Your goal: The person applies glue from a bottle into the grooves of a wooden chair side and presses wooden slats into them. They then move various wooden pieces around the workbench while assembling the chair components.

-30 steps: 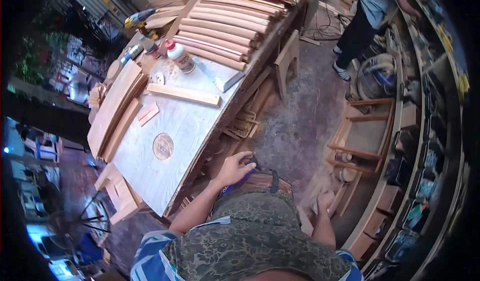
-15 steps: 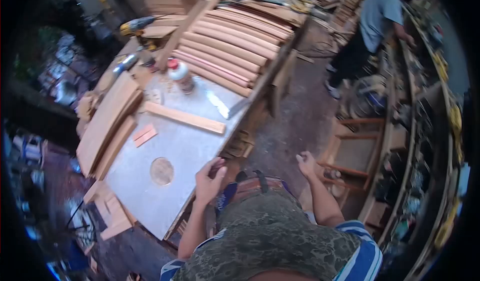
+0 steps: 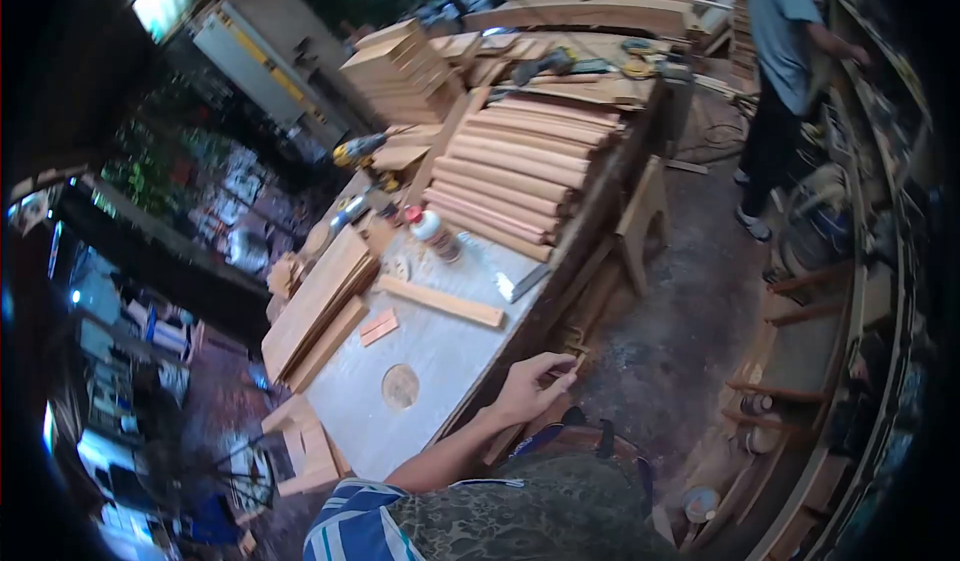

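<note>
My left hand (image 3: 535, 386) is raised beside the near edge of the workbench (image 3: 340, 426), its thumb and fingers apart and nothing visible between them. My right hand is out of the frame. On the bench near my left hand lies a wooden strip (image 3: 442, 301). Behind that strip stands a glue bottle with a red cap (image 3: 432, 233), and a row of wooden slats (image 3: 510, 166) fills the bench beyond it. A small pinkish wood piece (image 3: 379, 327) and a round patch (image 3: 400, 387) show on the bench's light surface.
Curved boards (image 3: 318, 301) lie along the bench's left side. A yellow drill (image 3: 360, 149) stands farther back. Another person (image 3: 785, 61) is at the right near long shelves (image 3: 850, 291). A wooden panel (image 3: 640, 223) leans against the bench side.
The view has swung left and up, so the bench appears farther right. My right hand has left the frame. My left hand has moved right in the view, away from the bench's light top.
</note>
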Available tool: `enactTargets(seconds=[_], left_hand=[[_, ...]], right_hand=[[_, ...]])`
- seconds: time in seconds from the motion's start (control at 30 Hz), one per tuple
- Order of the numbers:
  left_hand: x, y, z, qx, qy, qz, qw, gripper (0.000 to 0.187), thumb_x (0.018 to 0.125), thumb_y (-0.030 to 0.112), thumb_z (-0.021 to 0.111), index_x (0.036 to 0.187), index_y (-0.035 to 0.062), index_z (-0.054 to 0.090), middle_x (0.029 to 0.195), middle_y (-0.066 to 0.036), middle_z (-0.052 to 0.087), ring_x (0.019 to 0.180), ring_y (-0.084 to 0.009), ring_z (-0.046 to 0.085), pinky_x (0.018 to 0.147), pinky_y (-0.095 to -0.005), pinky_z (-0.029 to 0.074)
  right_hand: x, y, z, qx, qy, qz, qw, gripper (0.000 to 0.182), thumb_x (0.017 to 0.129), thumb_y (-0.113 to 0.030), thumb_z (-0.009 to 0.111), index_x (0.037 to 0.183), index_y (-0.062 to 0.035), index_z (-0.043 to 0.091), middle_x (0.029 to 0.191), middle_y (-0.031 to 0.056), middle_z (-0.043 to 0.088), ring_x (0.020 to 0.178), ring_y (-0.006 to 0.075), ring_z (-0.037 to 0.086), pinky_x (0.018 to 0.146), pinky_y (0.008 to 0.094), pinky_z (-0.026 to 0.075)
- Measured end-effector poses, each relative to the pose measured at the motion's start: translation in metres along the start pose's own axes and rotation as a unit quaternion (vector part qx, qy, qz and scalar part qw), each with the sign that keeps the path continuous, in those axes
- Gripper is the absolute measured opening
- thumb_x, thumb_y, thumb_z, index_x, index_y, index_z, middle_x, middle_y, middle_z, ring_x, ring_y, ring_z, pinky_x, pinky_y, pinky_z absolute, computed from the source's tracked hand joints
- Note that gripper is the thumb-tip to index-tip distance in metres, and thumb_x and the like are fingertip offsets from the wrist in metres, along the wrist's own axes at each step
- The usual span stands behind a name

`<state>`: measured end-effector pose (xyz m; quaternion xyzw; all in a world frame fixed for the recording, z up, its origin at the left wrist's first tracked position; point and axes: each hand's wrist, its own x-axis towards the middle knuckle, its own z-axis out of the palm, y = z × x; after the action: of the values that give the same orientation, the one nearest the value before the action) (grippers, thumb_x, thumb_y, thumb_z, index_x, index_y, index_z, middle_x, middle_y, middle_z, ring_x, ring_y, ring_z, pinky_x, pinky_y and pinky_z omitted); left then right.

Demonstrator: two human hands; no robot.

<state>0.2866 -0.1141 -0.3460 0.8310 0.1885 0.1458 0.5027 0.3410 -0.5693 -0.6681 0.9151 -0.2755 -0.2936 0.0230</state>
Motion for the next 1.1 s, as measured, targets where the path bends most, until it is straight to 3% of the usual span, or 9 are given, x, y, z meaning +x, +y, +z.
enactTargets(seconds=[0.17, 0.37, 0.53, 0.6, 0.73, 0.8, 0.83, 0.97, 1.1], left_hand=[[0.013, 0.024, 0.052, 0.008, -0.047, 0.015, 0.999, 0.029, 0.098, 0.014, 0.072, 0.123, 0.0004, 0.068, 0.106, -0.012, 0.074, 0.096, -0.0143, 0.072, 0.083, -0.0295, 0.058], [0.024, 0.056, 0.102, 0.081, -0.142, 0.088, 0.983, 0.028, 0.095, 0.015, 0.073, 0.119, 0.0004, 0.070, 0.105, -0.016, 0.073, 0.098, -0.0296, 0.073, 0.081, -0.0348, 0.056], [0.019, 0.063, 0.117, 0.067, -0.166, 0.045, 0.983, 0.027, 0.095, 0.015, 0.073, 0.117, 0.0006, 0.070, 0.106, -0.016, 0.074, 0.099, -0.0288, 0.073, 0.083, -0.0348, 0.056], [0.018, 0.060, 0.116, 0.085, -0.189, 0.064, 0.976, 0.027, 0.100, 0.009, 0.068, 0.125, -0.0026, 0.067, 0.110, -0.012, 0.072, 0.095, -0.0159, 0.073, 0.084, -0.0308, 0.060], [0.009, 0.068, 0.116, 0.147, -0.156, 0.103, 0.971, 0.030, 0.098, 0.010, 0.071, 0.125, -0.0017, 0.068, 0.111, -0.014, 0.073, 0.100, -0.0191, 0.074, 0.087, -0.0339, 0.059], [0.008, 0.053, 0.113, 0.166, -0.149, 0.126, 0.967, 0.031, 0.098, 0.014, 0.072, 0.125, -0.0015, 0.069, 0.112, -0.015, 0.073, 0.103, -0.0200, 0.072, 0.089, -0.0353, 0.058], [0.003, 0.055, 0.115, 0.116, -0.168, 0.031, 0.979, 0.031, 0.097, 0.014, 0.072, 0.124, -0.0021, 0.068, 0.112, -0.014, 0.073, 0.107, -0.0201, 0.071, 0.090, -0.0349, 0.058], [-0.003, 0.065, 0.121, 0.105, -0.159, 0.019, 0.982, 0.029, 0.096, 0.014, 0.072, 0.120, -0.0010, 0.069, 0.106, -0.015, 0.073, 0.090, -0.0192, 0.070, 0.080, -0.0322, 0.057], [-0.001, 0.064, 0.117, 0.090, -0.149, 0.005, 0.985, 0.026, 0.097, 0.014, 0.072, 0.118, -0.0022, 0.069, 0.106, -0.014, 0.073, 0.094, -0.0181, 0.073, 0.084, -0.0318, 0.059]], right_hand=[[-0.004, 0.065, 0.048, 0.048, -0.091, 0.055, 0.993, 0.059, 0.084, -0.037, 0.082, 0.123, 0.0039, 0.067, 0.113, 0.0173, 0.073, 0.106, 0.0267, 0.072, 0.092, 0.0411, 0.058], [-0.009, 0.113, 0.078, 0.076, -0.132, 0.107, 0.982, 0.059, 0.084, -0.039, 0.082, 0.123, 0.0039, 0.067, 0.114, 0.0172, 0.073, 0.107, 0.0270, 0.072, 0.092, 0.0415, 0.058], [-0.017, 0.133, 0.102, 0.096, -0.153, 0.125, 0.976, 0.060, 0.084, -0.040, 0.081, 0.122, 0.0039, 0.068, 0.114, 0.0171, 0.073, 0.107, 0.0272, 0.072, 0.091, 0.0418, 0.058], [-0.019, 0.143, 0.108, 0.105, -0.158, 0.129, 0.973, 0.060, 0.084, -0.040, 0.081, 0.122, 0.0039, 0.068, 0.114, 0.0171, 0.073, 0.107, 0.0273, 0.072, 0.091, 0.0419, 0.058], [-0.022, 0.150, 0.117, 0.115, -0.167, 0.134, 0.970, 0.060, 0.084, -0.041, 0.081, 0.122, 0.0039, 0.068, 0.115, 0.0170, 0.073, 0.108, 0.0276, 0.072, 0.091, 0.0421, 0.058], [-0.014, 0.115, 0.113, 0.147, -0.179, 0.132, 0.964, 0.060, 0.084, -0.042, 0.081, 0.121, 0.0039, 0.068, 0.115, 0.0170, 0.073, 0.108, 0.0277, 0.072, 0.091, 0.0422, 0.058], [-0.017, 0.116, 0.111, 0.149, -0.182, 0.136, 0.962, 0.061, 0.084, -0.042, 0.081, 0.121, 0.0039, 0.068, 0.115, 0.0170, 0.073, 0.108, 0.0277, 0.072, 0.091, 0.0423, 0.058], [-0.020, 0.147, 0.137, 0.161, -0.188, 0.155, 0.956, 0.061, 0.084, -0.043, 0.081, 0.121, 0.0039, 0.069, 0.115, 0.0169, 0.073, 0.108, 0.0279, 0.072, 0.091, 0.0425, 0.058], [-0.025, 0.165, 0.151, 0.179, -0.198, 0.170, 0.949, 0.061, 0.084, -0.044, 0.080, 0.121, 0.0038, 0.069, 0.115, 0.0169, 0.073, 0.108, 0.0281, 0.072, 0.091, 0.0428, 0.058]])
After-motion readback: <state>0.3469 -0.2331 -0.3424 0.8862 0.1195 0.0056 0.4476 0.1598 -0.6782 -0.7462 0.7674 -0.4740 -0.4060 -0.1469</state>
